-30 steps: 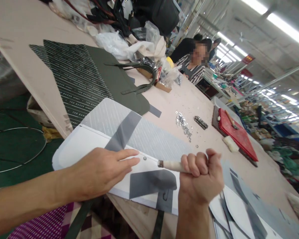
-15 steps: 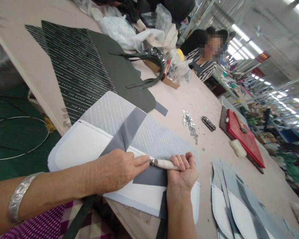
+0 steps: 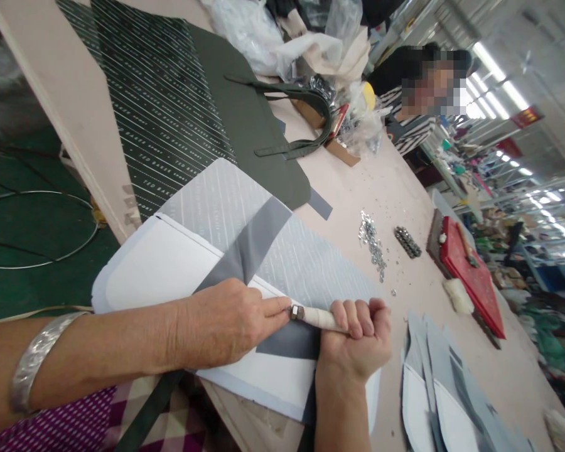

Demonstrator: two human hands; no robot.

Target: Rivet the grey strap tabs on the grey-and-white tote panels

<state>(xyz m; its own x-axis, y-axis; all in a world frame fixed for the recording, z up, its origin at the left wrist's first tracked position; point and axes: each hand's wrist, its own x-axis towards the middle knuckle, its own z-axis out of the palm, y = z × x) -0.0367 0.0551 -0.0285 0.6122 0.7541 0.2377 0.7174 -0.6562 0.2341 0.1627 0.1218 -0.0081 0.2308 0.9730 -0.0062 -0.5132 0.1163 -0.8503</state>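
Observation:
My right hand (image 3: 358,336) is closed in a fist around the white-wrapped handle of a small hand tool (image 3: 319,318), which has a metal collar at its front. The tool's tip is hidden at the fingertips of my left hand (image 3: 238,321), whose fingers are pressed together; what they hold, if anything, is hidden. Both hands are over a grey and white bag panel (image 3: 145,267) with faint striped lettering. A dark grey strip (image 3: 249,242) crosses it. Dark straps (image 3: 153,408) hang below the panel at the table's near edge.
A dark bag piece (image 3: 164,113) with a looped handle (image 3: 327,113) lies beyond. Small metal pieces (image 3: 371,242) and a dark cluster of studs (image 3: 407,242) lie on the table. Further right are a red board (image 3: 471,276) and more panels (image 3: 445,389). A person (image 3: 409,135) is across the table.
The view has shifted, so the table things appear further right and the far ones higher. The tool's collar looks turned slightly; both hands keep their places on the panel.

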